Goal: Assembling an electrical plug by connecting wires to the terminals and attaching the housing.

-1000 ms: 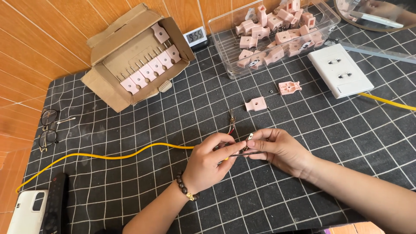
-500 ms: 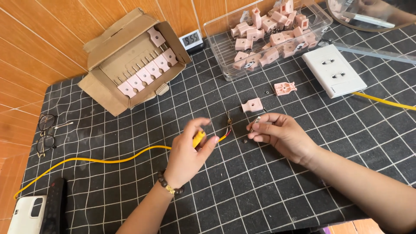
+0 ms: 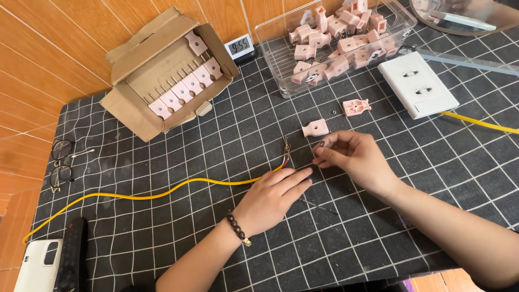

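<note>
Two hands at the bared end of a yellow cable on a gridded black surface.

Far left of the left hand, a white device and a dark remote are cut off by the frame's edge, and glasses lie half over the mat. The yellow cable runs from there to that hand, whose flat, released grip presses it down; the stripped wires just past the fingertips are too fine to read. The right hand pinches a small dark part, too small to identify. Just above that grip lies a pink plug piece; farther up sit a cardboard box and a clear tray. Orange wood panelling borders the mat.
</note>
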